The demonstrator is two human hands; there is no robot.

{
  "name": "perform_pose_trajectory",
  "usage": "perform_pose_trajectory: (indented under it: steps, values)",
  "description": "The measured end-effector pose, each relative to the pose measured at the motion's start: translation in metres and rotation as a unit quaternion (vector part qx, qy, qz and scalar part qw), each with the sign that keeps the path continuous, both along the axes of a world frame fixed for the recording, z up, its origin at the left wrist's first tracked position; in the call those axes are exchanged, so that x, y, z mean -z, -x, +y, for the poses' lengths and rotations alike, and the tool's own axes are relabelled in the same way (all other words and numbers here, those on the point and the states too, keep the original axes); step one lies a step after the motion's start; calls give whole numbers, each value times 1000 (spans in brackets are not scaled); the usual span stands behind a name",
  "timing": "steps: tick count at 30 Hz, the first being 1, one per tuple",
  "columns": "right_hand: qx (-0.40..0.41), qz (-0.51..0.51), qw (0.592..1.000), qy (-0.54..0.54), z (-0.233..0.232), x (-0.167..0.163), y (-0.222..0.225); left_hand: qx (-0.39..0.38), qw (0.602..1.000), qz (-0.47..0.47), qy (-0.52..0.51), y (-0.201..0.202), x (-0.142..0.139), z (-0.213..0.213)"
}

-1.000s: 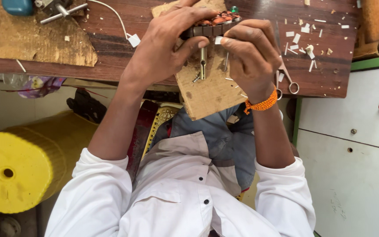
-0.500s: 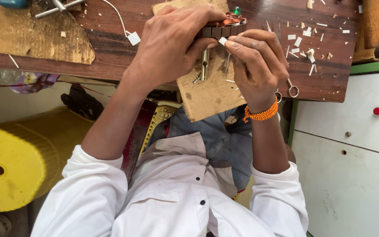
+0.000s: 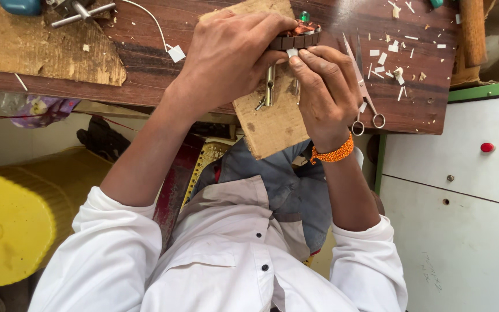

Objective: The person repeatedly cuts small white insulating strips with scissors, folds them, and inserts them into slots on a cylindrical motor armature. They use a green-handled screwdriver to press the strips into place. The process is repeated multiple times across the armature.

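My left hand [image 3: 232, 55] wraps over a small dark slotted armature [image 3: 295, 39] with copper windings and a metal shaft [image 3: 269, 86], holding it over a worn wooden board [image 3: 270, 124]. My right hand [image 3: 324, 86], with an orange beaded band at the wrist, pinches a small white paper strip [image 3: 291, 52] against the armature's slots. Both hands hide most of the part.
Small scissors [image 3: 365, 107] lie right of the board among several white paper scraps [image 3: 388, 58] on the dark wooden bench [image 3: 145, 69]. A metal tool [image 3: 79, 10] and white cord lie at top left. A yellow spool [image 3: 7, 231] stands lower left, a white cabinet [image 3: 463, 202] on the right.
The hands stay on the armature. The right fingers have shifted slightly at the white strip; the view has drifted a little.
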State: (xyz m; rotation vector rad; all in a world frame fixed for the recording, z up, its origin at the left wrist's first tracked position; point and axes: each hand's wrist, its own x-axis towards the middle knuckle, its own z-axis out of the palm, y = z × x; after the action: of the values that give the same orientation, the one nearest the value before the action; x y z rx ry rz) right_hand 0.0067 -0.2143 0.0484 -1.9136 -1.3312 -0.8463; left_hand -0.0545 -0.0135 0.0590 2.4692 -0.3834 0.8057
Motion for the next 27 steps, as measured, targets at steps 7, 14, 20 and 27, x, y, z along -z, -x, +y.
perform_pose_trajectory:
  steps: [7,14,20,27]
  values:
    - [2,-11,1000,-26,5,5,-2,-13,1000,-12,-15,-1,2,1]
    - [38,4,999,-30,7,11,7,-1,998,-2,-56,-4,3,4]
    - [52,-20,997,-60,18,15,6,31,996,36,-80,-5,-6,11]
    - [81,-20,995,-45,9,35,3,57,995,4,-83,-11,-1,16]
